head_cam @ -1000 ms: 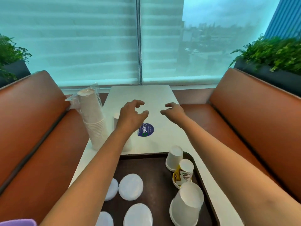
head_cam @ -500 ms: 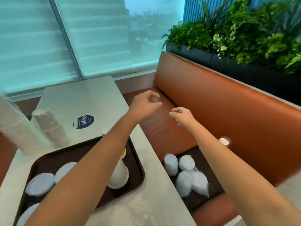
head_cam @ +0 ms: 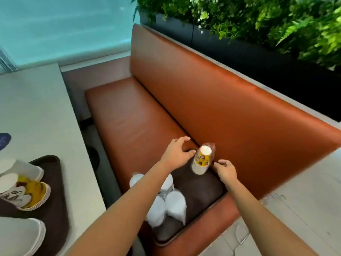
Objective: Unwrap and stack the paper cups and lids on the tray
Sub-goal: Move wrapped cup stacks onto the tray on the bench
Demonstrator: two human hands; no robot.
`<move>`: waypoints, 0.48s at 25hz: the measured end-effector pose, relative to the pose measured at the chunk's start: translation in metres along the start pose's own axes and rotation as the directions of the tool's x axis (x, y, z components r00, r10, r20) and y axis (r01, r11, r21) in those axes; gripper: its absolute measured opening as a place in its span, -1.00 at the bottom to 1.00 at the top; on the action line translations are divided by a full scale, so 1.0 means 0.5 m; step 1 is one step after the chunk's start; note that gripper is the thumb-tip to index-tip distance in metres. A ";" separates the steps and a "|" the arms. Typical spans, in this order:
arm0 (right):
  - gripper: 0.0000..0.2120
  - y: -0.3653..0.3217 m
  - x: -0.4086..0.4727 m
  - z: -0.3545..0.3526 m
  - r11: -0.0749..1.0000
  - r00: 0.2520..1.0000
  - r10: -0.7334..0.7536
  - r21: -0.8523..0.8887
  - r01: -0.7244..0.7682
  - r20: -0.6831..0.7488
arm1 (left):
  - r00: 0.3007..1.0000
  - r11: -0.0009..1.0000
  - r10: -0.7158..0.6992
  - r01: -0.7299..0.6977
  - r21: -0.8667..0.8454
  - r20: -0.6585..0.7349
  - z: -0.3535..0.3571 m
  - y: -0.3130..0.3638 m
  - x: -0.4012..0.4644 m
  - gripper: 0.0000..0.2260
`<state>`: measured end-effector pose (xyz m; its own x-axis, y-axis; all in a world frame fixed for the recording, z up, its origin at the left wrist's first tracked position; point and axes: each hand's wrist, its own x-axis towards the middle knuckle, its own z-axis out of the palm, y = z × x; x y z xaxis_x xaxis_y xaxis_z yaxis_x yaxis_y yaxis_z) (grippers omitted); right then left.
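Both hands have swung from the table to the bench — left hand (head_cam: 176,153) and right hand (head_cam: 226,169) flank the wrapped cups (head_cam: 201,160), fingers spread, grasping nothing yet — unwrapping comes next.

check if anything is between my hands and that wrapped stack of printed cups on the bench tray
Nothing visible. The left hand and right hand flank the wrapped printed cups, both open and close beside it. The bagged lids lie nearer you, under the left forearm.

No legible text: the round blue sticker (head_cam: 4,140) at my table's (head_cam: 36,111) left edge is blurred.
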<state>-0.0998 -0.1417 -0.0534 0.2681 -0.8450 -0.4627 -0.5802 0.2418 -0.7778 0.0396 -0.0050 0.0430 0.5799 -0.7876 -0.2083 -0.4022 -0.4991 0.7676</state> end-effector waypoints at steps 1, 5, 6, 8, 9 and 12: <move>-0.71 0.018 0.033 -0.006 0.999 0.999 0.032 -0.009 -0.032 0.011 | 1.000 1.000 -0.015 0.015 -0.008 0.012 0.031 -0.010 0.024 -0.49; -0.77 0.062 0.140 -0.003 0.991 0.990 0.134 -0.025 -0.133 0.032 | 0.998 0.999 -0.047 0.046 0.010 0.044 0.134 -0.058 0.113 -0.39; -0.81 0.070 0.161 0.002 0.985 0.983 0.174 -0.012 -0.174 0.060 | 0.998 0.998 -0.037 0.035 0.049 0.052 0.159 -0.069 0.132 -0.38; -0.79 0.080 0.198 0.021 0.965 0.958 0.248 0.048 -0.257 0.146 | 0.998 0.982 0.041 -0.051 0.182 0.057 0.199 -0.078 0.170 -0.36; -0.75 0.085 0.220 0.034 0.950 0.942 0.281 0.085 -0.300 0.185 | 0.994 0.960 0.094 -0.105 0.259 0.055 0.218 -0.077 0.195 -0.36; -0.67 0.107 0.269 0.076 0.906 0.903 0.343 0.160 -0.391 0.259 | 0.980 0.887 0.168 -0.197 0.418 0.107 0.268 -0.070 0.261 -0.37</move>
<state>-0.0657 -0.2242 -0.1736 0.2423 -0.5561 -0.7950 -0.5073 0.6259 -0.5924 0.0345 -0.1388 -0.0925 0.4248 -0.8943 -0.1406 -0.7671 -0.4381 0.4686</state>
